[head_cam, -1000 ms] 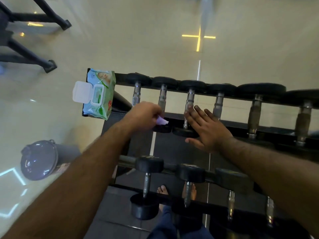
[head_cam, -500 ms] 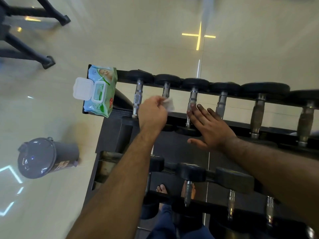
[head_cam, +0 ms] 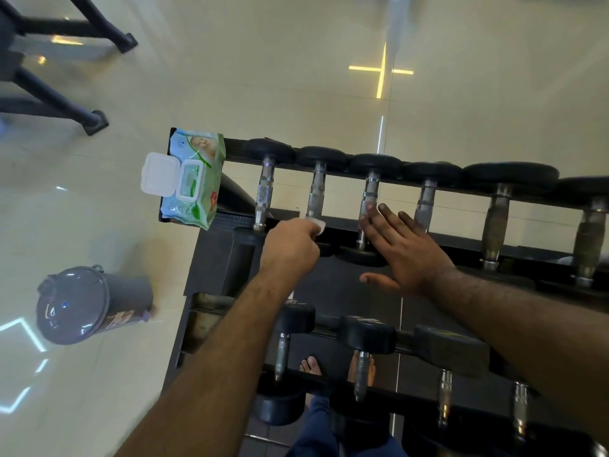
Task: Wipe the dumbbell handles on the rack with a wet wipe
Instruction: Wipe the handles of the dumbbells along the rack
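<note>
The wet wipe [head_cam: 317, 224] — pinched in the left hand [head_cam: 290, 247] — has been drawn back down the second handle [head_cam: 316, 197], so that stroke appears near done; the right hand [head_cam: 407, 249] is laid flat, fingers [head_cam: 389, 214] straight, against the third dumbbell [head_cam: 369, 196].

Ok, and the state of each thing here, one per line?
left hand: grips the wipe
wipe: bunched, at the second handle
second handle: racked
right hand: open, flat on the third dumbbell
third dumbbell: racked
wipes pack: lid open
bin: lid closed

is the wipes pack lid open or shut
Open. The white flip lid of the wet wipes pack is swung out to the left, baring the dispensing opening. The pack rests on the rack's top left end.
</note>
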The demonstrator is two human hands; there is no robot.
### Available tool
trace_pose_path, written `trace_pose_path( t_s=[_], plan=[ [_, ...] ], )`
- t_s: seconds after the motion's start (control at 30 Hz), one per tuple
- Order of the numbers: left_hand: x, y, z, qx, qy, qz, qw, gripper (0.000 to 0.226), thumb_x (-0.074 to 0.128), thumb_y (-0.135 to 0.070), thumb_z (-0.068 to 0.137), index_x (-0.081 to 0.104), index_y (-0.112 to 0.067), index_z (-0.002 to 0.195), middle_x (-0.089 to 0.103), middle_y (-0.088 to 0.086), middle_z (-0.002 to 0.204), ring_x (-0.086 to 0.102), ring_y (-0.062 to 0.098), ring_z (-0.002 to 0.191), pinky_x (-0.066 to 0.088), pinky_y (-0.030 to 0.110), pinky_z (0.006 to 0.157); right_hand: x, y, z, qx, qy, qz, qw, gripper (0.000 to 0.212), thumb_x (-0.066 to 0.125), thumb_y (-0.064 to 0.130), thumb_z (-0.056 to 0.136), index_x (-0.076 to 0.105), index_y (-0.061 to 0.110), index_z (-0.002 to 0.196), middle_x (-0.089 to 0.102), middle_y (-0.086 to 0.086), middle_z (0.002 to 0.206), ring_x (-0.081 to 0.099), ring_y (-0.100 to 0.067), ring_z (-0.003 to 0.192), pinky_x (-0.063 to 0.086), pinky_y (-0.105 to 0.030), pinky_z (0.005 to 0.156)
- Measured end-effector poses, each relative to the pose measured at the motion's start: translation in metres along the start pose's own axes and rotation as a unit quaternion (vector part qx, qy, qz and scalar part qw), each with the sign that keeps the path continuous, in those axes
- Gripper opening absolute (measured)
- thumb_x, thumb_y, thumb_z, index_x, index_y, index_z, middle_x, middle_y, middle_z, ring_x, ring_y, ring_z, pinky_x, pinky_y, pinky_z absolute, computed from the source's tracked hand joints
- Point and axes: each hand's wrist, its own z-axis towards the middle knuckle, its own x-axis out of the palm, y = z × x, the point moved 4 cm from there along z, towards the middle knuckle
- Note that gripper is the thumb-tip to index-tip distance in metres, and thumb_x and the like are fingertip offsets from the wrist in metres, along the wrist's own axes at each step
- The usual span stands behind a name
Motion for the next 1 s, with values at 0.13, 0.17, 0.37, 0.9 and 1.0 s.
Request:
trace_pose_path(
  t_s=[0.13, 0.17, 0.37, 0.9, 1.0],
  plan=[
    [-0.025, 0.017, 0.03, -0.116, -0.117, -0.236, 0.958, 0.031, 0.062, -0.007, 0.098, 0.075, -0.014, 0.125, 0.077, 0.001, 0.115, 0.07, 0.009, 0.097, 0.061, 0.028, 0.086, 0.0, 0.001, 0.0, 0.0, 0.005, 0.001, 1.0, 0.114, 0.022, 0.093, 0.094, -0.005, 0.015, 0.172, -0.007, -0.014, 0.178, -0.003, -0.036, 0.165, 0.012, -0.054, 0.133],
    [-0.027, 0.017, 0.039, -0.149, -0.146, -0.28, 0.937, 0.028, 0.063, -0.009, 0.098, 0.076, -0.013, 0.123, 0.078, 0.0, 0.112, 0.072, 0.01, 0.097, 0.063, 0.034, 0.088, 0.0, 0.001, 0.001, 0.002, 0.006, 0.003, 1.0, 0.114, 0.022, 0.094, 0.094, -0.006, 0.016, 0.172, -0.007, -0.013, 0.178, -0.003, -0.036, 0.165, 0.011, -0.054, 0.133],
    [-0.004, -0.014, 0.044, -0.143, -0.085, -0.252, 0.953, 0.027, 0.056, -0.007, 0.098, 0.077, -0.019, 0.11, 0.074, -0.008, 0.098, 0.065, 0.011, 0.086, 0.06, 0.036, 0.083, -0.001, 0.001, 0.0, 0.003, 0.007, 0.005, 1.0, 0.114, 0.022, 0.094, 0.093, -0.009, 0.017, 0.171, -0.01, -0.013, 0.178, -0.006, -0.035, 0.165, 0.009, -0.053, 0.133],
    [0.004, -0.009, 0.038, 0.219, -0.027, 0.214, 0.952, 0.048, 0.064, -0.006, 0.085, 0.071, -0.02, 0.13, 0.069, 0.001, 0.139, 0.061, 0.016, 0.131, 0.02, 0.047, 0.129, -0.007, 0.002, -0.003, 0.001, -0.005, 0.0, 1.0, 0.116, 0.021, 0.095, 0.092, -0.005, 0.015, 0.172, -0.008, -0.013, 0.178, -0.006, -0.035, 0.165, 0.01, -0.057, 0.133],
    [-0.01, -0.004, 0.003, 0.183, 0.06, 0.173, 0.966, 0.039, 0.051, -0.016, 0.097, 0.073, -0.03, 0.126, 0.077, -0.001, 0.117, 0.067, 0.018, 0.116, 0.011, 0.04, 0.131, -0.012, 0.002, -0.003, -0.001, -0.001, 0.005, 1.0, 0.117, 0.022, 0.095, 0.092, 0.0, 0.013, 0.172, -0.004, -0.013, 0.178, -0.005, -0.035, 0.165, 0.008, -0.058, 0.133]
  ],
)
